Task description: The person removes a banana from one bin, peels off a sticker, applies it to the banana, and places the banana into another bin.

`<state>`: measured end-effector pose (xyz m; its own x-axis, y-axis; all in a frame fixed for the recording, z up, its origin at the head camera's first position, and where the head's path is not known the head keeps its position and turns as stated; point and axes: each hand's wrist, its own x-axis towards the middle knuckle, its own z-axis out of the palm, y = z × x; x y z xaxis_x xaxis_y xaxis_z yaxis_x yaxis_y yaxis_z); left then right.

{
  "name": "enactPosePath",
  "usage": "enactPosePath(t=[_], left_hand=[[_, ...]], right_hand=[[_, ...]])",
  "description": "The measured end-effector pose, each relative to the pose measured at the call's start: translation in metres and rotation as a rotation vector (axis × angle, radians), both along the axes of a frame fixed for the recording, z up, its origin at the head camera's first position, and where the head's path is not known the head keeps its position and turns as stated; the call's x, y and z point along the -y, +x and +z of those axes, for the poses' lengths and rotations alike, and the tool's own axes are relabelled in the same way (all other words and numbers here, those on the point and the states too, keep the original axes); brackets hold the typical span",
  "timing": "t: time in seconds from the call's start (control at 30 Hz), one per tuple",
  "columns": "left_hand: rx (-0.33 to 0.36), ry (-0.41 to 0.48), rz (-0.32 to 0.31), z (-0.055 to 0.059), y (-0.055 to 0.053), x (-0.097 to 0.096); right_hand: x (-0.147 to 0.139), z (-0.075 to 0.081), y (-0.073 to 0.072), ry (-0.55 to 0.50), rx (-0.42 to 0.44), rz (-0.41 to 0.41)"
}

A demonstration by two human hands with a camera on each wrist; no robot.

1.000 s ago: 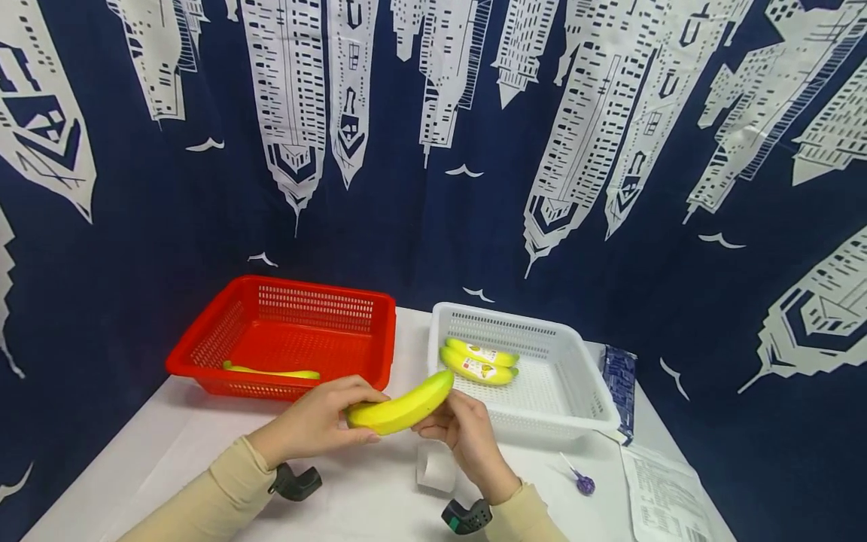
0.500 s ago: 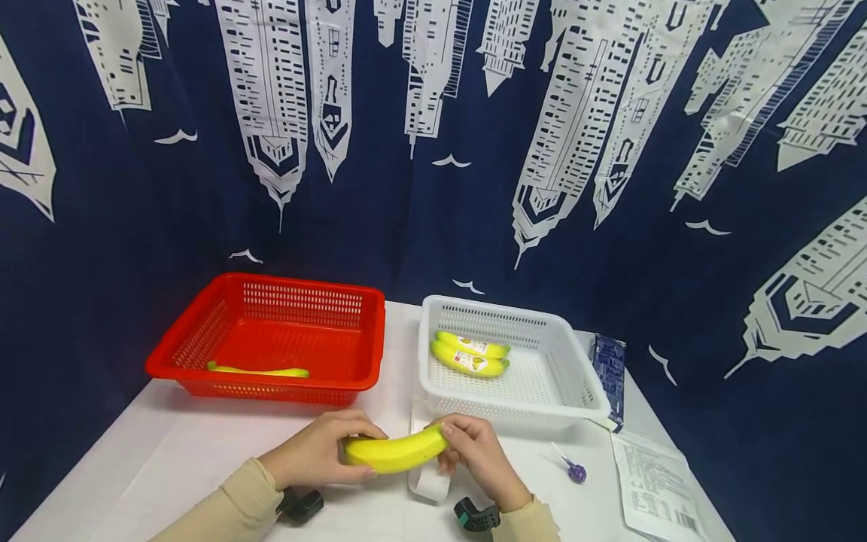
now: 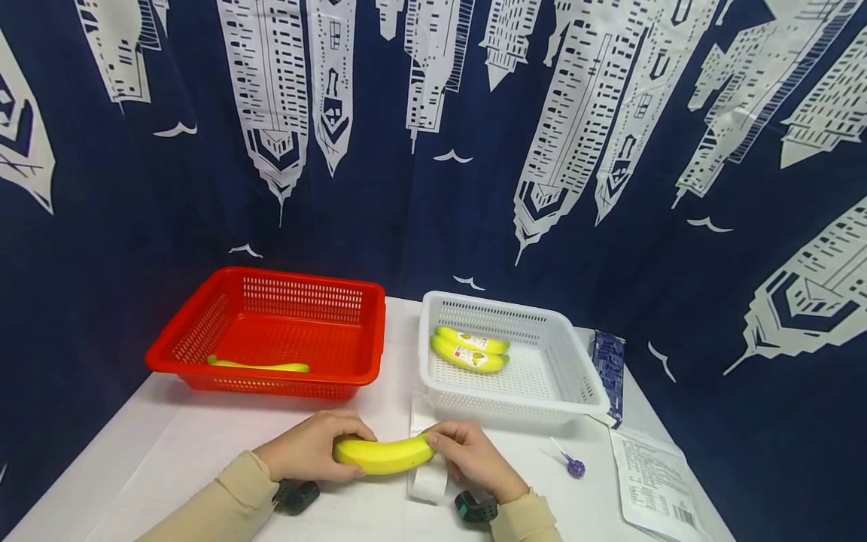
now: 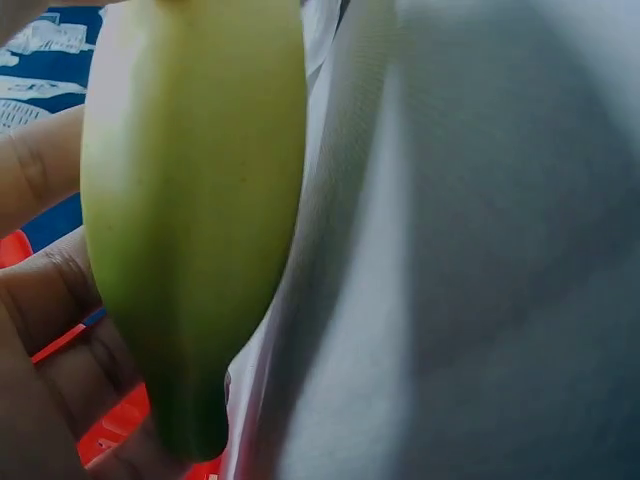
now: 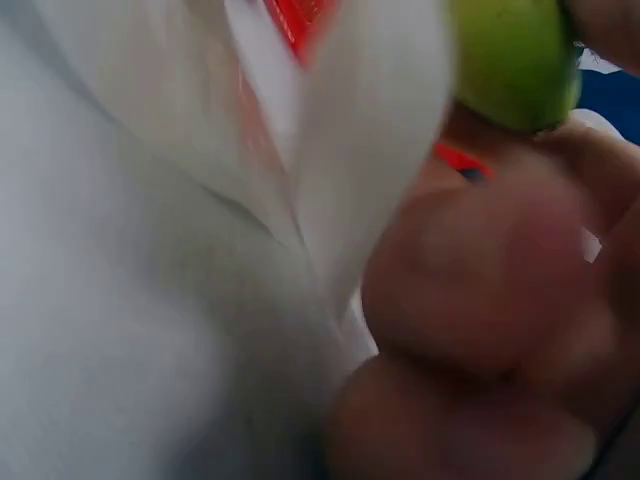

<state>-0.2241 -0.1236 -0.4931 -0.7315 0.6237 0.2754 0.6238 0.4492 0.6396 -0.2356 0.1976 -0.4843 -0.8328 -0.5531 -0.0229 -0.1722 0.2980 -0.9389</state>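
Observation:
In the head view a yellow banana (image 3: 384,456) lies crosswise between two hands, low over the white table. My left hand (image 3: 314,446) grips its left end, thumb in front and fingers behind. The left wrist view has the banana (image 4: 195,200) up close, its greenish stem end pointing down beside curled fingers. At the other end, my right hand (image 3: 470,455) pinches the tip between thumb and fingers. A white paper strip (image 3: 428,485) curls on the table under that end. In the right wrist view the strip (image 5: 375,120) hangs close to the right fingers, next to the green tip.
A red basket (image 3: 305,280) at back left contains a banana (image 3: 260,367). Two labelled bananas (image 3: 467,356) lie in the white basket (image 3: 579,354) at back right. Nearby are a purple lollipop (image 3: 575,468), a blue packet (image 3: 609,369) and a white printed pouch (image 3: 653,482).
The banana has come down toward the table and levelled out, then shifted slightly left. My right hand has moved from behind the banana to its right tip. The head view has shifted a little.

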Motion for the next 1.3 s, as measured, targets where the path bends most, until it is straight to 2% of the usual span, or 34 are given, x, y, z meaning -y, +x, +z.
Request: enactPosePath(t=[0.1,0.17,0.27,0.4,0.5,0.6,0.73,0.83,0.93,1.07,1.17,1.3], left_hand=[[-0.006,-0.009,0.007,-0.001,0.0,0.001],[-0.025,-0.012,0.021,-0.001,0.0,0.001],[-0.067,-0.019,0.045,-0.001,0.0,0.002],[-0.12,-0.038,0.073,0.0,-0.001,0.003],[-0.128,-0.075,0.1,0.001,0.0,0.003],[-0.111,-0.111,0.118,0.001,0.0,0.004],[-0.079,-0.101,0.08,0.0,0.0,0.005],[-0.059,-0.071,0.031,-0.003,-0.001,0.004],[-0.045,-0.066,0.013,-0.005,-0.002,0.003],[-0.051,-0.092,0.038,-0.007,-0.002,0.001],[-0.1,-0.089,0.061,-0.007,-0.001,-0.001],[-0.202,-0.044,0.104,-0.006,0.001,-0.007]], right_hand=[[-0.001,0.0,-0.001,0.018,0.047,0.039],[-0.003,0.0,-0.002,0.036,0.05,0.073],[-0.006,0.001,-0.003,0.088,0.015,0.112],[-0.02,0.005,-0.003,0.182,-0.058,0.103],[-0.038,0.009,-0.005,0.192,-0.083,0.041],[-0.055,0.013,-0.009,0.158,-0.099,-0.07],[-0.067,0.015,-0.014,0.126,-0.098,-0.243],[-0.066,0.016,-0.015,0.103,-0.062,-0.307],[-0.059,0.015,-0.014,0.036,0.007,-0.277],[-0.047,0.015,-0.012,-0.083,0.09,-0.199],[-0.039,0.015,-0.009,-0.19,0.127,-0.154],[-0.026,0.015,-0.005,-0.344,0.162,-0.057]])
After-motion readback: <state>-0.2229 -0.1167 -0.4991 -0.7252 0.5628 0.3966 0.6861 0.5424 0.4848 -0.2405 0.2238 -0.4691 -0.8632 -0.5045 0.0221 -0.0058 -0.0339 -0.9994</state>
